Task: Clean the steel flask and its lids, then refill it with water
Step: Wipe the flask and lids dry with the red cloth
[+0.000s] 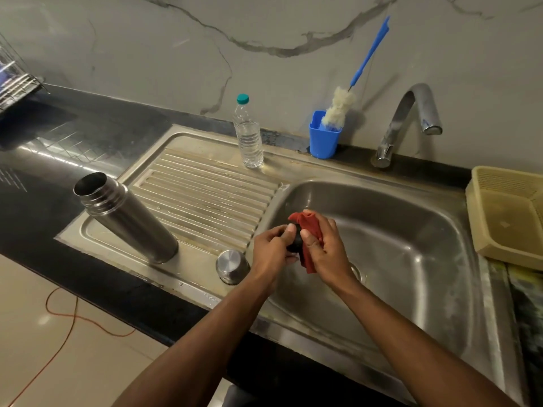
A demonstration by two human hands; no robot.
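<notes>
Wiping a small black lid (294, 240) over the sink (411, 259), I pinch it in my left hand (271, 248) while my right hand (321, 249) presses a red cloth (307, 230) against it; both hands are closed and touching. The open steel flask (125, 217) stands on the draining board at my left, its steel cap (232, 267) upside down nearby, a water bottle (249, 133) behind. To do this well, I should turn the lid steadily so the cloth reaches every groove, gripping firmly above the basin.
</notes>
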